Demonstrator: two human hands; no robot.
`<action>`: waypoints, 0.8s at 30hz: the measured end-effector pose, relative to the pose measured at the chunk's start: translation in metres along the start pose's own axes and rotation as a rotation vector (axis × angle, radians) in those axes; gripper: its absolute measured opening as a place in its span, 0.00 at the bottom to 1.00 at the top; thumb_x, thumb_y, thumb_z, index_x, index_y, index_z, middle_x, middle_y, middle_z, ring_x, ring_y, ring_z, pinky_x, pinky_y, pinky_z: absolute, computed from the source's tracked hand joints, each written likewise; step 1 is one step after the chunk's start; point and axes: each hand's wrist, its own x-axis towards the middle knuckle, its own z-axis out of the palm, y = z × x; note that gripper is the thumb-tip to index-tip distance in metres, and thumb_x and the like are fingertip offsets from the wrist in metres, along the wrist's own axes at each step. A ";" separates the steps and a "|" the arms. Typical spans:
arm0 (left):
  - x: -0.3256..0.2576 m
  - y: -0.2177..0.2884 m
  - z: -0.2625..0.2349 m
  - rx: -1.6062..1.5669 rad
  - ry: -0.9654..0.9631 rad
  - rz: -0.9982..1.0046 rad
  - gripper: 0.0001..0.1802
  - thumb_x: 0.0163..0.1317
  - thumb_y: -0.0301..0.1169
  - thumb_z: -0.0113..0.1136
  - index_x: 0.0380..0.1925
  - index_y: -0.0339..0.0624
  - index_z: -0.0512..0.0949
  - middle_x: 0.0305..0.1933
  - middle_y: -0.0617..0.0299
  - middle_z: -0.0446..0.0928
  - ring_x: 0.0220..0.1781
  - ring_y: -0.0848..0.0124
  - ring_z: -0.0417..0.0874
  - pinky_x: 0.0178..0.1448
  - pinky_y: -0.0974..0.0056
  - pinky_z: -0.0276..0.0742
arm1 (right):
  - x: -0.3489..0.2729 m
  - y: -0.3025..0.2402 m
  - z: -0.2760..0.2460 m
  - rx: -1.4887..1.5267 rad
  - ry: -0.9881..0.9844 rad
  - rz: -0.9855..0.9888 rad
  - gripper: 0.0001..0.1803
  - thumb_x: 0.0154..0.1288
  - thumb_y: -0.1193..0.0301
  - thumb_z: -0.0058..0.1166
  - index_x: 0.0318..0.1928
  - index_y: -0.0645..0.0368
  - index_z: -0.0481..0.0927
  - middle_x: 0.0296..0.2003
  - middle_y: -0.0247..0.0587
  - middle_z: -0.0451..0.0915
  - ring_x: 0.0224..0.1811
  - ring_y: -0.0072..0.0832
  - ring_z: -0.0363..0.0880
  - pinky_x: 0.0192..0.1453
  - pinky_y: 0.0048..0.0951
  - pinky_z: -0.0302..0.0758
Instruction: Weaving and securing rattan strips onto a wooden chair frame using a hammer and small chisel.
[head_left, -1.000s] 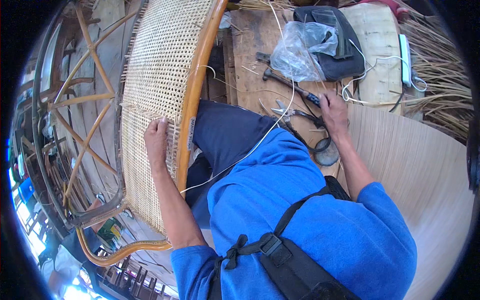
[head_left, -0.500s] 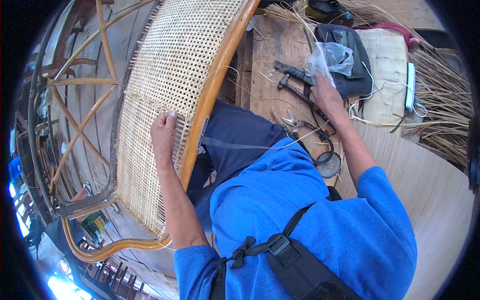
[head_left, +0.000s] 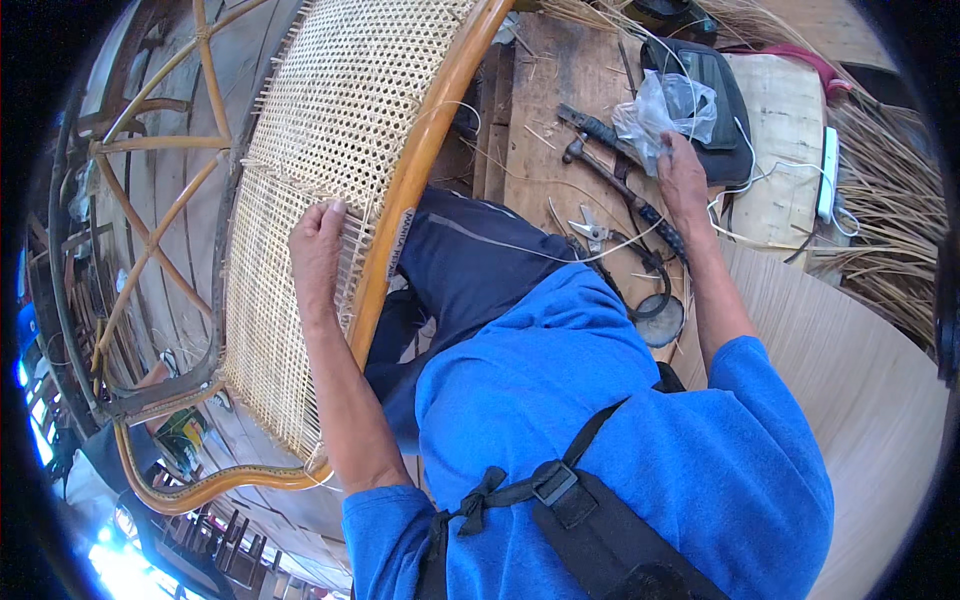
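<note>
My left hand rests on the woven cane panel, its fingers curled and thumb pressed against them. Whatever is between those fingers is too small to make out. The panel has a finished open-hole weave in its upper part and a plainer strand grid below, set along a varnished curved wooden frame. On the right, my right hand grips the lower edge of a clear plastic bag, which lies partly over a black pouch. A thin pale cane strand arcs across my lap.
On the wooden board lie a hammer, pruning shears and a round grey disc. A white power strip with a cord and bundled cane are farther right. A bare rattan frame stands at left.
My right hand has shifted right and slightly upward, and the plastic bag has changed shape and spread out. My left hand has moved slightly left and up on the cane panel.
</note>
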 end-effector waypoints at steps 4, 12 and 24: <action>0.000 0.001 0.000 -0.012 0.002 0.021 0.14 0.64 0.38 0.58 0.35 0.36 0.81 0.26 0.71 0.74 0.27 0.83 0.68 0.34 0.75 0.66 | -0.004 -0.006 0.001 0.044 0.054 -0.039 0.16 0.59 0.77 0.49 0.49 0.60 0.71 0.45 0.49 0.74 0.51 0.46 0.73 0.55 0.38 0.70; -0.004 0.006 -0.002 -0.011 0.027 -0.013 0.16 0.66 0.40 0.51 0.40 0.40 0.81 0.27 0.72 0.73 0.25 0.83 0.65 0.31 0.76 0.62 | -0.012 -0.021 0.008 0.059 0.063 -0.093 0.12 0.60 0.76 0.51 0.45 0.57 0.75 0.43 0.45 0.75 0.48 0.42 0.75 0.51 0.36 0.73; 0.000 0.007 -0.002 -0.053 0.000 -0.007 0.12 0.64 0.33 0.55 0.41 0.36 0.79 0.28 0.71 0.73 0.30 0.82 0.68 0.37 0.76 0.65 | -0.034 -0.030 0.024 -0.174 -0.233 -0.116 0.13 0.56 0.67 0.59 0.42 0.56 0.78 0.37 0.46 0.77 0.42 0.45 0.75 0.45 0.40 0.73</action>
